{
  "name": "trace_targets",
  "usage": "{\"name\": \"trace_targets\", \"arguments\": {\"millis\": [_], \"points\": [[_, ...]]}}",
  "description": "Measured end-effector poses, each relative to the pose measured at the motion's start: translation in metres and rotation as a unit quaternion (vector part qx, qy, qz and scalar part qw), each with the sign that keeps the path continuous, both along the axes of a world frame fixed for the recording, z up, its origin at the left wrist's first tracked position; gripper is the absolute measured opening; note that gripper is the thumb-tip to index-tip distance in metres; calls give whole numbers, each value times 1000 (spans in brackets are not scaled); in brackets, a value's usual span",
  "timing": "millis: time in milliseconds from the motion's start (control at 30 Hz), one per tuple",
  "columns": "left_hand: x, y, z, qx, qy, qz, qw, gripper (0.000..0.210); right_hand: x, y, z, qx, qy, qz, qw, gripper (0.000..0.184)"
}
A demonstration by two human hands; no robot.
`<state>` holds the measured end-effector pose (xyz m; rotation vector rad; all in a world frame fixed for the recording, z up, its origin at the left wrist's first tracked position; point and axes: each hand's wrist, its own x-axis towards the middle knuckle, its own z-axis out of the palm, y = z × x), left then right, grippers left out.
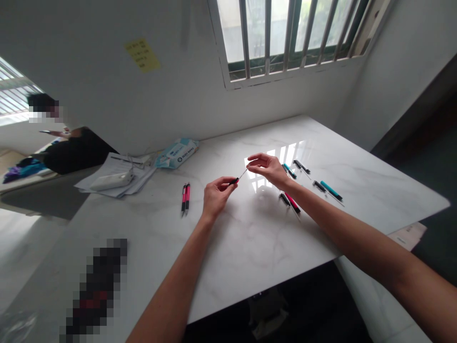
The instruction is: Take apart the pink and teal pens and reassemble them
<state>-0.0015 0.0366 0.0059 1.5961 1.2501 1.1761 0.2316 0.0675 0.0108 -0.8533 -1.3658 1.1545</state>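
Pinched in my left hand is a black and red pen part. A thin pen refill slants up from it to the fingertips of my right hand, which are closed on its far end. Both hands are above the white marbled table. Below my right forearm lie a red and black pen barrel and a black pen part with a thin refill. Two assembled-looking red and black pens lie side by side left of my left hand.
Teal and black pen parts and more pieces lie on the right. A wipes packet and papers with a white device sit at the back left. A person is beyond. A barred window is above.
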Motion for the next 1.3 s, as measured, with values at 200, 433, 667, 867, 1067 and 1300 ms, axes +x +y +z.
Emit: {"name": "trace_targets", "arguments": {"millis": [200,433,667,867,1067,1300], "points": [[7,-6,5,-26,-59,-42,997,37,-6,-6,-3,21,-99,85,991,44],[12,-11,5,-31,-48,-77,995,37,-11,-11,1,40,-90,88,991,30],[-2,-1,3,58,77,22,995,19,16,4,15,3,52,-21,998,39],[-11,1,7,117,162,81,977,15,26,5,3,170,-216,-60,959,21],[-9,-1,7,127,179,65,973,15,16,2,-4,173,-218,-31,960,28],[-6,-3,5,129,190,49,972,15,15,1,-3,155,-201,-15,967,26]]}}
